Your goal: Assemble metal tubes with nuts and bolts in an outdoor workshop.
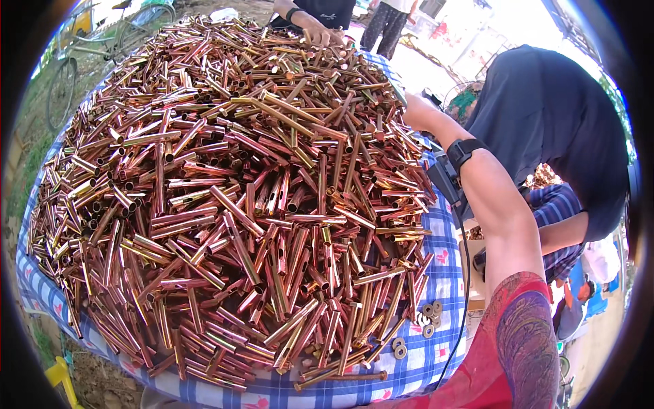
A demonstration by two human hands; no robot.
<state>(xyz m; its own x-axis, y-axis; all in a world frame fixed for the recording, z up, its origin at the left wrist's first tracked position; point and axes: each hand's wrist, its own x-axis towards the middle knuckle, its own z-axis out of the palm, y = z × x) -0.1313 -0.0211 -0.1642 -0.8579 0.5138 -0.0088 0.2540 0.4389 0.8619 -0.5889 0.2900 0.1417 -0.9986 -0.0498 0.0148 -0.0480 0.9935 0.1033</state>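
My right arm reaches from the lower right along the table's right side. My right hand [417, 113] is at the far right edge of a large pile of copper-coloured metal tubes [252, 198]. Its fingers are mostly hidden, so I cannot make out whether it grips anything. A black strap with a small dark device [446, 176] circles that forearm. My left hand is out of view. Many tubes are hollow and some are slotted. Long bolts [340, 377] lie at the near edge, and several grey washers [428, 331] rest near the right edge.
A blue-and-white checked cloth [443, 273] covers the table. A dark cable [466, 273] runs down its right side. At the far end a co-worker's hand [319, 31] touches the pile. Another person [545, 116] bends over at the right. A bicycle [88, 61] stands at the far left.
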